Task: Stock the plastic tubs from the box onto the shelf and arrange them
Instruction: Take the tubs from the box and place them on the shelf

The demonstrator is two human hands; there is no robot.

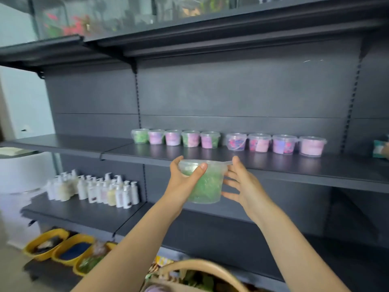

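Observation:
A clear plastic tub with green filling (207,186) is held in the air just in front of the dark middle shelf (315,171). My left hand (185,180) grips its left side, thumb curled over the lid rim. My right hand (240,184) touches its right side with fingers spread and fairly straight. Along the back of the shelf stands a row of several lidded tubs (229,142), green and pink on the left, pink and purple on the right.
White pump bottles (94,189) crowd the lower shelf at left. Yellow basins (61,247) sit on the floor below. A woven basket handle (202,266) arches at the bottom edge. Another person's hand with a green packet (381,147) shows at far right.

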